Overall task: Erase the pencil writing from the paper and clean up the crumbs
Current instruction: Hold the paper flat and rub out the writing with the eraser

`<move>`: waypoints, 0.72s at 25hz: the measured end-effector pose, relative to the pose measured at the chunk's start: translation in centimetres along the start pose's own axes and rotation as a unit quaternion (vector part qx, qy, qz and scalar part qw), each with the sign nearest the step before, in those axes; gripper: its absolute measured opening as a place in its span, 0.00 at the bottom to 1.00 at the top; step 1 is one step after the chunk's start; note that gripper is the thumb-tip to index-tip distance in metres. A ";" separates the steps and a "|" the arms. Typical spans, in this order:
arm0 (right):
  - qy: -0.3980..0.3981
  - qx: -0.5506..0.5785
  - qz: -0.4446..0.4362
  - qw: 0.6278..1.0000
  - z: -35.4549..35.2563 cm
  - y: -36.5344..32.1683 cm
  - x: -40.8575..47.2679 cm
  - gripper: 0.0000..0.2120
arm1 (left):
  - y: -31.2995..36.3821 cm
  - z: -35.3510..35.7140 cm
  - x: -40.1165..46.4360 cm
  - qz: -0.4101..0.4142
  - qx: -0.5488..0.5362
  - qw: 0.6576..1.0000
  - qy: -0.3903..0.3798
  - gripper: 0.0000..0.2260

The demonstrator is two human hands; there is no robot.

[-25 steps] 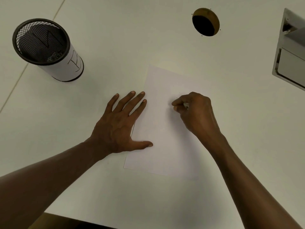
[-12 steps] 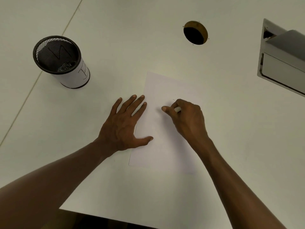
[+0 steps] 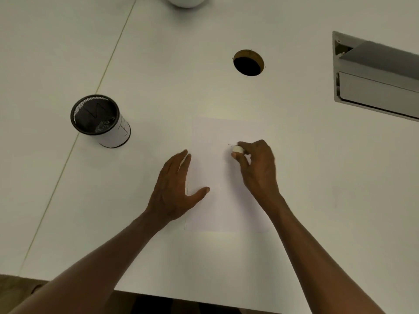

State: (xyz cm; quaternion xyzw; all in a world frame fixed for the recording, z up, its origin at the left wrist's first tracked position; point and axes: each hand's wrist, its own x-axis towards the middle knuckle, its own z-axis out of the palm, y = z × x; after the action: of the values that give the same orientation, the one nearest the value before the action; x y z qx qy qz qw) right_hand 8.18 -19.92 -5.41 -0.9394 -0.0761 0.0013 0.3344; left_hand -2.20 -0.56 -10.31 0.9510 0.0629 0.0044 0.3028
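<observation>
1. A sheet of white paper (image 3: 226, 196) lies flat on the white counter (image 3: 317, 177), near its front edge and roughly in the middle of the view.
2. The right hand (image 3: 257, 168) is over the upper right part of the sheet, its fingers (image 3: 243, 145) pinched tight on a small white eraser (image 3: 237, 149); the eraser's tip is down at the paper.
3. Just off the eraser at about 10 o'clock there is a faint, short pencil mark (image 3: 230, 145); it is too small to read.
4. The left hand (image 3: 175, 189) rests on the sheet's left edge, at 9 o'clock from the right hand. Its fingers (image 3: 184, 158) lie together and point away from the person, the thumb is spread out onto the paper, and it holds nothing. The hand looks blurred, so I cannot tell how firmly it presses.
5. I cannot make out any crumbs on the paper or the counter.
6. At about 10 o'clock from the paper, well apart from it, a black mesh cup (image 3: 99, 121) with a white wrap stands upright; something crumpled lies in its bottom.
7. At 12 o'clock from the paper there is a round cable hole (image 3: 248, 63) in the counter.
8. At 2 o'clock, by the right edge of the view, a grey hatch (image 3: 374, 78) set in the counter stands with its flap raised.
9. A seam line (image 3: 97, 87) runs across the counter left of the cup.
</observation>
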 end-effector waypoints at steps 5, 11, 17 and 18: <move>0.165 -0.029 0.178 0.970 -2.0 5.9 -1.5 0.11 | 4.0 -0.5 -3.3 -0.246 -0.126 0.960 0.043 0.31; 0.109 -0.055 0.167 0.978 -1.4 8.5 -3.2 0.16 | 6.8 -0.5 -4.0 -0.352 -0.141 0.924 0.044 0.28; 0.067 -0.136 0.031 0.988 -0.6 7.0 -9.0 0.15 | 7.3 -0.3 -5.0 -0.354 -0.104 0.929 0.007 0.30; 0.050 -0.153 0.016 0.987 -0.4 7.3 -9.1 0.16 | 7.2 -0.3 -5.2 -0.343 -0.089 0.935 0.004 0.30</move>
State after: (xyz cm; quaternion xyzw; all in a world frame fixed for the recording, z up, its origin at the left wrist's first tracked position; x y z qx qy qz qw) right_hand 0.26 -27.03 -10.09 -0.9795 -0.0434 -0.0520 0.1898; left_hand -6.57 -6.89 -5.80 0.8407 0.3861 -0.0908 0.3688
